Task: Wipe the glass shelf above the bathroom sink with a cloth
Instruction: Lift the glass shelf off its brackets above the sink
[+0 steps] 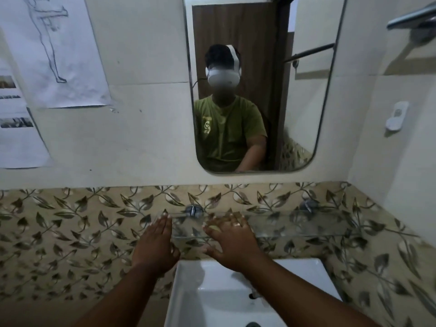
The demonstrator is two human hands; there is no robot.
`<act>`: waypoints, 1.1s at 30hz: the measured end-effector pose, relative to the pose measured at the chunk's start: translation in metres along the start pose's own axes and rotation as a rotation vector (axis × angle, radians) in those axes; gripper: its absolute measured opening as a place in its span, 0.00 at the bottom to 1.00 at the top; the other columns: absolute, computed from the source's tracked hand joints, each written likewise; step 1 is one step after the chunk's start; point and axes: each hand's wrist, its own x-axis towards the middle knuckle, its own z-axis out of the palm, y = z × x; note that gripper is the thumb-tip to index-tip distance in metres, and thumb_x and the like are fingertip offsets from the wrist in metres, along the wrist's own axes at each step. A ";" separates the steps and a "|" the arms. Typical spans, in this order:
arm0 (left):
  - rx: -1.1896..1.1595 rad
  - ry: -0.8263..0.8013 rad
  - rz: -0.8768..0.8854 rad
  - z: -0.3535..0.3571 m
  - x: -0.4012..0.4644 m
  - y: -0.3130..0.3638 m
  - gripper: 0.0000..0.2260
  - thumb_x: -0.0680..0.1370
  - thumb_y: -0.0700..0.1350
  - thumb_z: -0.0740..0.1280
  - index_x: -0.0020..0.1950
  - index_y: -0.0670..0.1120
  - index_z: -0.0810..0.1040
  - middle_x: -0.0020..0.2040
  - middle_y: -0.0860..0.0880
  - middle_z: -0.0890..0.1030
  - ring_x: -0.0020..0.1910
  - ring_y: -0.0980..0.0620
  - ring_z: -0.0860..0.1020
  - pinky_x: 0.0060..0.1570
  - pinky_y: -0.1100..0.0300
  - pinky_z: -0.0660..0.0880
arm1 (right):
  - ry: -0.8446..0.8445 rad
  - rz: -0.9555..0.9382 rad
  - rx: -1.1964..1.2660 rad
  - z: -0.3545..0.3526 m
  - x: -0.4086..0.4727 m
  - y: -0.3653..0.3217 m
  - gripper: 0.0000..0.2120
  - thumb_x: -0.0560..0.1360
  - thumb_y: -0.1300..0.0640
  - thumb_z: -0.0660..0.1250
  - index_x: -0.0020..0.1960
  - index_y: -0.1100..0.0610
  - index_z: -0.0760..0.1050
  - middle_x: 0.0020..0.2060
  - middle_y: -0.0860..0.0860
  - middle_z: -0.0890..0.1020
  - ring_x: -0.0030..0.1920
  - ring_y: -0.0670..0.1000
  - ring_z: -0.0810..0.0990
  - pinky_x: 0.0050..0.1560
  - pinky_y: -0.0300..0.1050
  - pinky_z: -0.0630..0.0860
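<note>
Fixed to leaf-patterned tile under a mirror [259, 86] and over a white sink [236, 293]: a clear glass shelf [295, 224], bare along its right stretch, held by two metal wall mounts. Probably mid-wipe at the left end. Right hand [232, 239] pressed flat on the glass, fingers spread, with a yellowish bit under the fingertips, likely the cloth [213, 226], though mostly hidden. Left hand [157, 244] open and empty, fingertips at the shelf's left edge as if steadying. Next: sweep rightward along the unwiped length, light pressure.
</note>
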 end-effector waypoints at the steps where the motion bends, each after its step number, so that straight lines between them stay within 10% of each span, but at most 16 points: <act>1: 0.006 0.005 0.000 0.001 -0.001 0.000 0.44 0.71 0.62 0.62 0.79 0.43 0.49 0.80 0.45 0.54 0.78 0.49 0.55 0.75 0.54 0.50 | -0.008 0.016 -0.003 -0.001 -0.004 0.007 0.41 0.72 0.21 0.35 0.76 0.37 0.63 0.77 0.50 0.70 0.76 0.63 0.65 0.75 0.71 0.53; 8: 0.035 0.043 0.005 0.005 0.002 -0.001 0.44 0.68 0.65 0.63 0.76 0.39 0.63 0.75 0.41 0.66 0.75 0.46 0.65 0.71 0.51 0.60 | -0.046 0.258 0.014 -0.014 0.018 0.001 0.54 0.63 0.19 0.27 0.79 0.41 0.60 0.79 0.51 0.65 0.79 0.60 0.60 0.75 0.69 0.50; 33: -0.025 0.060 0.018 0.020 0.001 -0.010 0.41 0.71 0.61 0.67 0.77 0.40 0.60 0.77 0.41 0.64 0.76 0.45 0.61 0.73 0.48 0.59 | -0.084 0.144 -0.019 -0.025 -0.022 0.026 0.46 0.69 0.23 0.31 0.80 0.39 0.58 0.81 0.44 0.59 0.81 0.59 0.56 0.78 0.63 0.50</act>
